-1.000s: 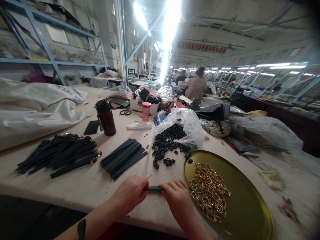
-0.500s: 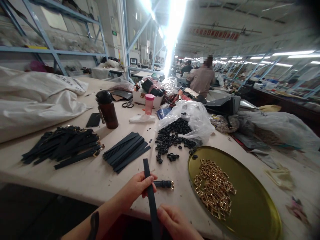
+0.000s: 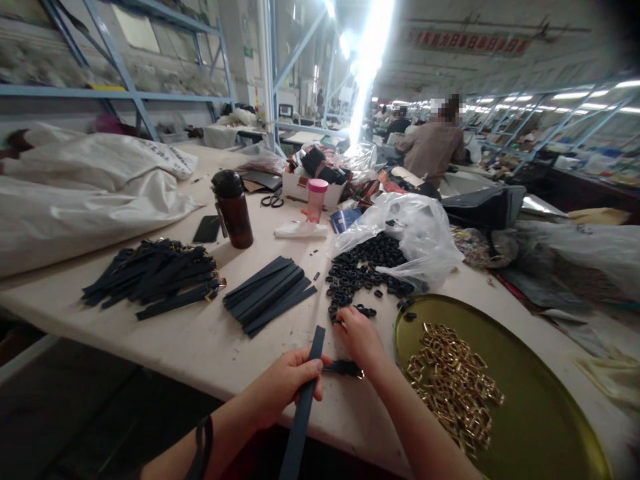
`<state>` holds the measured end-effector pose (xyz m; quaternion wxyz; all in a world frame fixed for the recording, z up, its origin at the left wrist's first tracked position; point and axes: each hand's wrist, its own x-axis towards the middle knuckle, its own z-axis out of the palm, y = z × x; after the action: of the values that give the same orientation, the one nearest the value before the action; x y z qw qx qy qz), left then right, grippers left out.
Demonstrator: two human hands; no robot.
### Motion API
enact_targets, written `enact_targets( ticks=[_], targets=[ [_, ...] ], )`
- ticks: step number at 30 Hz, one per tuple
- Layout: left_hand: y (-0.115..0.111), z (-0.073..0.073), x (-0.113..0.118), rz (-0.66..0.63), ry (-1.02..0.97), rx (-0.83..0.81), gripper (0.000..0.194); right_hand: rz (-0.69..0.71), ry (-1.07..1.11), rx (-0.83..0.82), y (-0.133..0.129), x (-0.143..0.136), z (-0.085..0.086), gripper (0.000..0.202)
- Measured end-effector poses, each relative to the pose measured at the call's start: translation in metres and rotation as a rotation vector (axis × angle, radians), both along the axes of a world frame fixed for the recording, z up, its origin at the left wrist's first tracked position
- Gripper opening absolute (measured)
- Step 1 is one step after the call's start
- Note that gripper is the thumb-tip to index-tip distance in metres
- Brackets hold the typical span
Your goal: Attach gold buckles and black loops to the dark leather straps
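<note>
My left hand (image 3: 299,375) is closed on a flat dark strap (image 3: 303,417), thumb on top, the strap slanting down toward me. Beside its fingers, a short dark strap end with a gold buckle (image 3: 345,369) points right; whether it is part of the held strap is hidden. My right hand (image 3: 361,337) is at the near edge of a heap of small black strap loops (image 3: 373,263), its fingertips pinched around a loop there. Left of the loops lies a fanned stack of plain dark straps (image 3: 270,293). Farther left is a pile of buckled straps (image 3: 155,273).
An oval gold tray (image 3: 540,400) with gold buckles (image 3: 453,380) stands at right. A clear plastic bag (image 3: 425,233) covers some loops. Behind are a brown bottle (image 3: 234,210), a phone (image 3: 207,229), a pink-lidded cup (image 3: 317,202) and scissors (image 3: 272,201). A person (image 3: 433,150) works farther back.
My right hand has left the lower part of the strap and moved forward to the black loops. My left hand still grips the strap. The view has shifted slightly left.
</note>
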<state>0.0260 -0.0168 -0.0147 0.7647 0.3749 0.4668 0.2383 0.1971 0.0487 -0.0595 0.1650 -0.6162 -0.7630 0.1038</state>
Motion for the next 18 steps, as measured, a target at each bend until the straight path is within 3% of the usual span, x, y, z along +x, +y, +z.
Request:
enact_targets(
  ticks=[8,18],
  targets=[
    [-0.0051,-0.0056,0.004,0.136,-0.093,-0.099,0.025,-0.023,-0.07,-0.006,0.0027,-0.0019,-0.0013,0.005],
    [-0.0077,-0.0083,0.0031,0.208,-0.316,-0.482,0.022,0.004,-0.033,-0.017,-0.0028,-0.0039,0.0006,0.003]
  ],
)
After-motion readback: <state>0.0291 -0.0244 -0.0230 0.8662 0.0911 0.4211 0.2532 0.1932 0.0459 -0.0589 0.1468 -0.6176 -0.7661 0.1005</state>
